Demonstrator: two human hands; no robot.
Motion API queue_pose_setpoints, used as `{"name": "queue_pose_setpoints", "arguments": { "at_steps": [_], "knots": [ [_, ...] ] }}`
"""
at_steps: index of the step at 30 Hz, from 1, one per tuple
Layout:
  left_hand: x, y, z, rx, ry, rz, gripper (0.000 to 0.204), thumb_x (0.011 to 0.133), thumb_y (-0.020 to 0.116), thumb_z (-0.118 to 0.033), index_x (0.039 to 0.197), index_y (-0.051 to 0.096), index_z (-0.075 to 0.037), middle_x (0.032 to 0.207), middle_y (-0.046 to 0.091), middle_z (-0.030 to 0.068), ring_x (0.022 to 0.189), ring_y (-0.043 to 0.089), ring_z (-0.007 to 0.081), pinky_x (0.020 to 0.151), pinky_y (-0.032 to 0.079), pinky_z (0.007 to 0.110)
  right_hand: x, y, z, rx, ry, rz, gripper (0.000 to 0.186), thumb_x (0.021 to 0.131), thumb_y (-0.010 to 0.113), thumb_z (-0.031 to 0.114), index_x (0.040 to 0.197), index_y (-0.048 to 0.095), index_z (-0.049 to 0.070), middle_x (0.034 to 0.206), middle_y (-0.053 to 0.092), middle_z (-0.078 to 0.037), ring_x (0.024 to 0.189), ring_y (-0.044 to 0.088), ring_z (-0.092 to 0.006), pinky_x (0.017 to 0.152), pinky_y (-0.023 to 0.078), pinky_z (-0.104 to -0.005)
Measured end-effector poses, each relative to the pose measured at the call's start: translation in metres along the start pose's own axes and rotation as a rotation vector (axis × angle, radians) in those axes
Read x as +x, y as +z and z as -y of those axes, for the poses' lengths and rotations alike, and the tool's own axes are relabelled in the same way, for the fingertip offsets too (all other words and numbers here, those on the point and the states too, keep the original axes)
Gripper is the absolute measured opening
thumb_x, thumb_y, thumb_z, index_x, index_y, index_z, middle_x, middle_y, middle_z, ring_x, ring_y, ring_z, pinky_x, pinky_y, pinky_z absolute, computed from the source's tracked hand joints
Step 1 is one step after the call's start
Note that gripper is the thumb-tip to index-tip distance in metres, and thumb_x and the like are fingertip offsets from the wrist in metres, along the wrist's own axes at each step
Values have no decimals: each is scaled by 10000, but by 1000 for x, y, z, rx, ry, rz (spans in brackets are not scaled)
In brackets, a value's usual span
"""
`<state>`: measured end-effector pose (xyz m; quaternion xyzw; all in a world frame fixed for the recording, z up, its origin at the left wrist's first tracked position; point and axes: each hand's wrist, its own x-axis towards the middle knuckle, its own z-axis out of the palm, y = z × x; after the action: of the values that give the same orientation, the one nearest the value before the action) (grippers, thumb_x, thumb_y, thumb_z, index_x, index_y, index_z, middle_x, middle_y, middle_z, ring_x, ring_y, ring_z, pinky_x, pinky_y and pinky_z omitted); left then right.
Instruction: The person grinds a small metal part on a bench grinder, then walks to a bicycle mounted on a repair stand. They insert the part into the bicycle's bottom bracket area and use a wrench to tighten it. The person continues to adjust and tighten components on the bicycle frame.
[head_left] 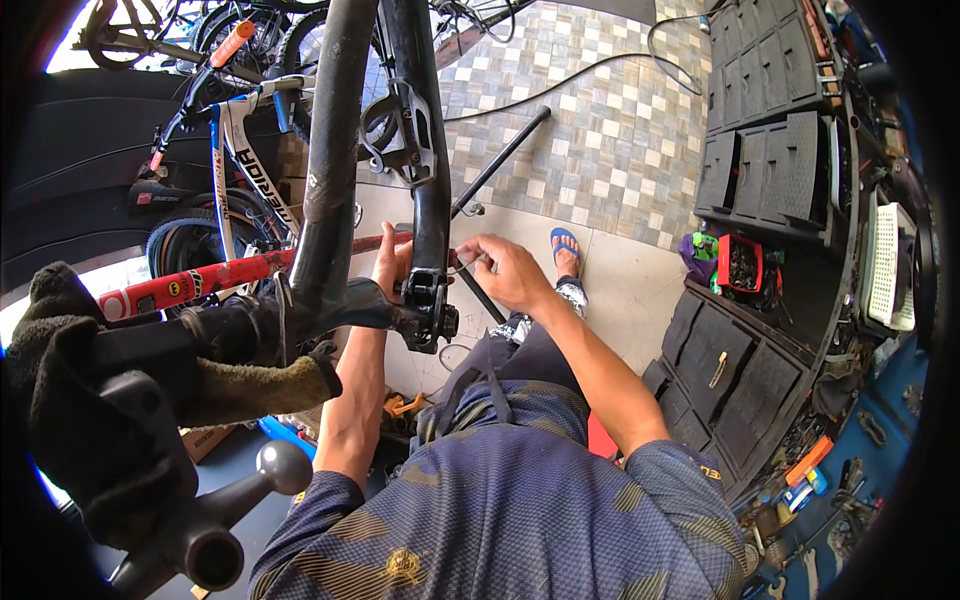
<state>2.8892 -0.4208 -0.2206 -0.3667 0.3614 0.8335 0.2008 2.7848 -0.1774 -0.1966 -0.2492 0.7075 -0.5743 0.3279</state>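
Note:
A black bicycle frame [325, 180] hangs in front of me, with a bottle cage [408, 135] on one tube. At its lower end is a black metal fitting [430, 312]. My left hand [392, 258] is beside and partly behind the frame tube just above this fitting; its thumb points up and its other fingers are mostly hidden. On the tube's right side, my right hand [508, 272] has its fingertips pinched together close to the tube. A thin dark line shows near those fingertips, but what they hold is too small to name.
A repair stand clamp padded with dark cloth [65, 330] and its ball-ended handle [283, 468] are at left. Beyond are a red tube [200, 282] and a white bicycle [240, 150]. Black drawers [735, 370] and a red parts box [740, 262] line the right.

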Motion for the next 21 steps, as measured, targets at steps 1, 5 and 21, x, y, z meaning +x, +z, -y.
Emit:
{"name": "queue_pose_setpoints", "arguments": {
  "at_steps": [1, 5, 21],
  "knots": [
    [-1, 0, -3, 78, -26, -64, 1139, 876, 276, -949, 1405, 591, 10, 1272, 707, 203, 1138, 718, 303, 993, 599, 486, -3, 6, -3, 39, 42, 11, 317, 896, 585, 52, 1185, 712, 23, 944, 726, -85, 795, 661, -214, 742, 532, -346],
    [-1, 0, -1, 43, 3, -25, 1136, 866, 287, -956, 1379, 614, 3, 1249, 717, 210, 1098, 729, 300, 973, 604, 468, -25, 30, -10, 378, 317, 137, 251, 965, 630, 91, 1186, 713, 5, 887, 671, 36, 737, 568, -36, 689, 480, -222],
    [15, -27, 0, 293, 51, -196, 881, 1020, 352, -776, 1428, 569, -26, 1224, 721, 132, 1050, 698, 205, 914, 564, 345, -95, 90, -7, 506, 342, -153, 587, 923, 794, 343, 1319, 545, -11, 1118, 665, -170, 857, 684, -211, 769, 577, -367]
  ]
}}
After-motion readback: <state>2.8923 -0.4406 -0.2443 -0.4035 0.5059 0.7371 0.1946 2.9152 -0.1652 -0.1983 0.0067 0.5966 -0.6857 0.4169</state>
